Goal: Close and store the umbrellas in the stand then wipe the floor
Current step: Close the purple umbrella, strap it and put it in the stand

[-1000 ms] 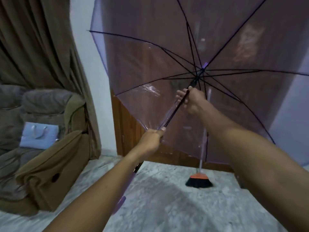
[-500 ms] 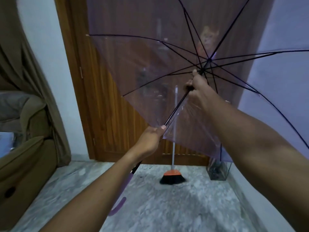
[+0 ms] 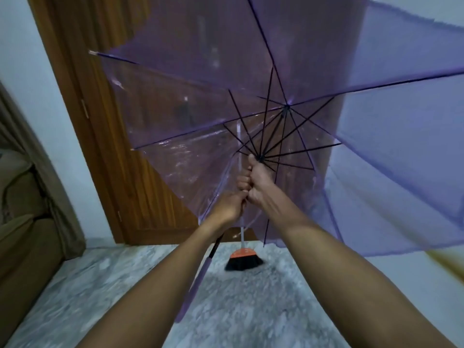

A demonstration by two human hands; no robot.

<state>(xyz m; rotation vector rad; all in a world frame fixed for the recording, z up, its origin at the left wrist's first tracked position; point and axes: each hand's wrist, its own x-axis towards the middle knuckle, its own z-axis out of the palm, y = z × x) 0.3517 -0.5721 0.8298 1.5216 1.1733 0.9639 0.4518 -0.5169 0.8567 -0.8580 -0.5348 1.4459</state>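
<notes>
A see-through purple umbrella [image 3: 391,136] fills the upper right, its canopy half folded and its black ribs splayed. My right hand [image 3: 258,180] grips the shaft just below the sliding ring where the ribs meet. My left hand [image 3: 229,209] holds the shaft right behind it, the two hands touching. The purple handle [image 3: 194,288] hangs down below my left forearm. No umbrella stand shows; the canopy hides the corner by the door.
A broom with an orange and black head [image 3: 242,259] leans against the wooden door [image 3: 140,156]. A brown sofa [image 3: 22,242] and curtain stand at the left. The floor [image 3: 238,310] is grey marble, and a pale wall runs along the right.
My right hand has slid down the shaft with the ring until it meets my left hand. The ribs have folded inward and the canopy has slackened. My view has turned right.
</notes>
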